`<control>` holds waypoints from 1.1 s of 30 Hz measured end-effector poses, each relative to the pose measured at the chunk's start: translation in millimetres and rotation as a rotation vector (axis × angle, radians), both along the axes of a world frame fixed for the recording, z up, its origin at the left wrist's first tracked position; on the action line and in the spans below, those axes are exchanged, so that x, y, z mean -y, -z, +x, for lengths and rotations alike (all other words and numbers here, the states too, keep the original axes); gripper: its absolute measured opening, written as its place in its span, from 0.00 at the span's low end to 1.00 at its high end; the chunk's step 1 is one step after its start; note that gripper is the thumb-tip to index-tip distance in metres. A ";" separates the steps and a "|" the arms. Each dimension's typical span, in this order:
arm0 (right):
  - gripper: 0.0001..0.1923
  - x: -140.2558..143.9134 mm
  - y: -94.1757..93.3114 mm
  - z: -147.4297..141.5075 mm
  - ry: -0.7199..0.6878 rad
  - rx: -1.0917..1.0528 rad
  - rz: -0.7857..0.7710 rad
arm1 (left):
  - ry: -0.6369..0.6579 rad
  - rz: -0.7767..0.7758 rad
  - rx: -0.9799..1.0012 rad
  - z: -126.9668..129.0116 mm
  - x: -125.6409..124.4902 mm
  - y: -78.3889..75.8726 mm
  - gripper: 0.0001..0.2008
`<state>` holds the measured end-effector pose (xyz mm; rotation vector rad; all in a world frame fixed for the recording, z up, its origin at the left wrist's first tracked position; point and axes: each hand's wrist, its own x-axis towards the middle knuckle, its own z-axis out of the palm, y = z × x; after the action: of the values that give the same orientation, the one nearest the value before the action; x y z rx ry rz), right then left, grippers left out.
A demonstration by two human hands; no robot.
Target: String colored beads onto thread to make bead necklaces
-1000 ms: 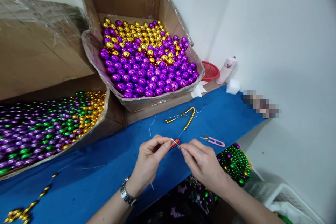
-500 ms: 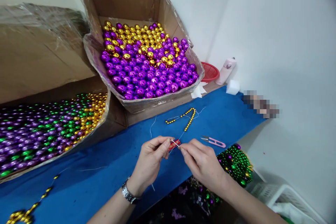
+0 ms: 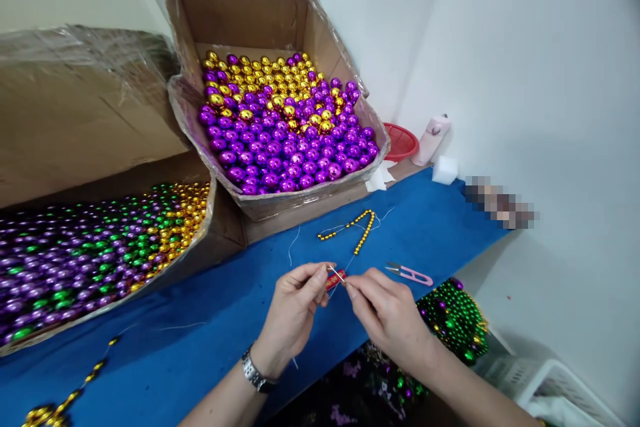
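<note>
Nothing much moved, our hands just drifted slightly lower. Left hand (image 3: 295, 310) and right hand (image 3: 387, 313) both pinch a small red piece (image 3: 334, 279) with thread over the blue worktop (image 3: 200, 320). Beyond sit pink snips (image 3: 410, 273), a gold bead strand (image 3: 356, 227), then the bead box (image 3: 287, 127).

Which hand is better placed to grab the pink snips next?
Right, probably. The right hand sits just beside the pink snips on the blue table; the left hand lies farther off and pinches the small red piece.

White walls (image 3: 500, 47) meet behind a blue-covered table (image 3: 210, 320).
</note>
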<state>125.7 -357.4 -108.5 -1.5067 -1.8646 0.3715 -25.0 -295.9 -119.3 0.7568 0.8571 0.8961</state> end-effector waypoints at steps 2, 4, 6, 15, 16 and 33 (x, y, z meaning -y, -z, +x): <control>0.11 0.1 0.3 -0.4 -0.003 -0.004 0.004 | -0.011 -0.010 0.004 0.3 0.7 0.4 0.09; 0.11 0.1 1.0 -1.4 -0.003 -0.013 0.003 | -0.021 -0.010 0.015 1.2 1.6 1.2 0.09; 0.10 0.1 1.9 -2.6 0.005 -0.024 0.005 | -0.026 -0.008 0.035 2.5 2.7 2.3 0.09; 0.10 -0.5 4.8 -6.4 0.013 -0.060 0.014 | -0.015 0.018 0.024 4.2 6.7 2.9 0.09; 0.10 -0.6 5.0 -6.4 0.015 -0.060 0.013 | -0.009 0.031 0.019 3.9 7.0 2.2 0.09; 0.10 1.0 1.3 -1.4 0.029 0.031 0.041 | 0.047 0.442 -0.270 -2.5 3.8 -9.4 0.06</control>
<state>124.4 -358.4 -109.7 -1.5182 -1.8617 0.2963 -27.6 -299.7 -109.9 1.2993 0.8812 0.9669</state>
